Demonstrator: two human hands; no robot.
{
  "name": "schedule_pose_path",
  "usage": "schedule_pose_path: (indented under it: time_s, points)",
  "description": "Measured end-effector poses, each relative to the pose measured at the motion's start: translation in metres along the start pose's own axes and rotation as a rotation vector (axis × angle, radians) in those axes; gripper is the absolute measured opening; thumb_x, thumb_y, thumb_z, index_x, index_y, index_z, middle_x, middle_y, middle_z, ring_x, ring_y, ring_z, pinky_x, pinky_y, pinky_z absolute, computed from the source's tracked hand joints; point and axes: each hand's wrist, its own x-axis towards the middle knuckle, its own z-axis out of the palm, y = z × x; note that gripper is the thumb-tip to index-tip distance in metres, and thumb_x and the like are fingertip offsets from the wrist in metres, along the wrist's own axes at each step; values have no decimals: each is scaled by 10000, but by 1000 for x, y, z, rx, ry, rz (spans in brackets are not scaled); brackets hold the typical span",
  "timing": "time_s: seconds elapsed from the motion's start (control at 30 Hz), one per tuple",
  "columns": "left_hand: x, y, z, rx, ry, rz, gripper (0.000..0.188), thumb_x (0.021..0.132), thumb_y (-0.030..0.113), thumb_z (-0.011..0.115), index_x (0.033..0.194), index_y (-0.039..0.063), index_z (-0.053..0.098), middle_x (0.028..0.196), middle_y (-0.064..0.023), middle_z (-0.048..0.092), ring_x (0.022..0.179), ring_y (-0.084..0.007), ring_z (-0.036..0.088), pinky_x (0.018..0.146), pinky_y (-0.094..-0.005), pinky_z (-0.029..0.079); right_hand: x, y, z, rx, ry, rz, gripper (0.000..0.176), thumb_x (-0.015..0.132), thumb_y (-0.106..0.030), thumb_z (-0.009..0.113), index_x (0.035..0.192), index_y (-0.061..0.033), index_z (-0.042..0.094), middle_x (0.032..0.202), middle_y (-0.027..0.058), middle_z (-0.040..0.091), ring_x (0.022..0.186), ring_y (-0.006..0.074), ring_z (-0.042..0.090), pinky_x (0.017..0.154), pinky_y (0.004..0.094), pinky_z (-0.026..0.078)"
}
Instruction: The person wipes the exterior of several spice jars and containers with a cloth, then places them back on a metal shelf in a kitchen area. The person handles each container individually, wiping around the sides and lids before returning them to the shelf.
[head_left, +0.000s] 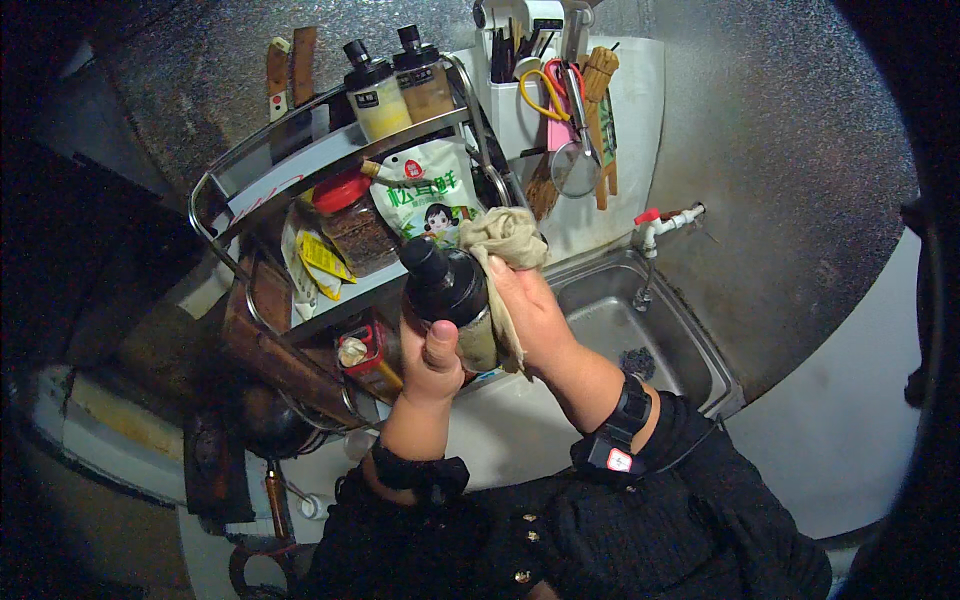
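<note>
My left hand (431, 360) is closed around a seasoning bottle (450, 292) with a black cap and clear sides. Against the bottle's right side, my right hand (525, 300) holds a beige cloth (506, 236), bunched at the top with an end hanging down. Both hands are in front of a metal spice rack (360, 289). A white-and-green seasoning pouch (427, 184) and a red-lidded jar (360, 225) stand on its middle shelf. Two more black-capped bottles, one with yellow contents (379, 101) and one with brown (424, 82), are on the top shelf.
At the right is a steel sink (615, 315) below a red-handled tap (660, 225). A white utensil holder (517, 112) with scissors (546, 94) and a strainer (574, 169) is behind it. Knives (277, 82) stand behind the rack; a red tin (375, 352) sits low in it.
</note>
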Motion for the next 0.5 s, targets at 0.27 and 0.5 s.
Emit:
schedule_pose_path:
  time_s: [0.27, 0.5]
  points:
    - [10, -2, 0, 17, 165, 22, 619, 763, 469, 545, 1158, 8, 420, 1052, -78, 517, 966, -175, 485, 875, -313, 360, -13, 18, 12, 345, 25, 350, 508, 905, -413, 318, 1017, 44, 509, 955, 138, 576, 867, 207, 546, 804, 309, 400]
    - [4, -3, 1, 229, -31, 160, 821, 658, 516, 643, 1208, -3, 324, 1103, -107, 465, 982, -196, 495, 858, -312, 395, 2, 14, 0, 1065, -77, 801, 309, 897, -333, 386, 1016, -91, 536, 934, 61, 593, 804, 178, 579, 756, 320, 471]
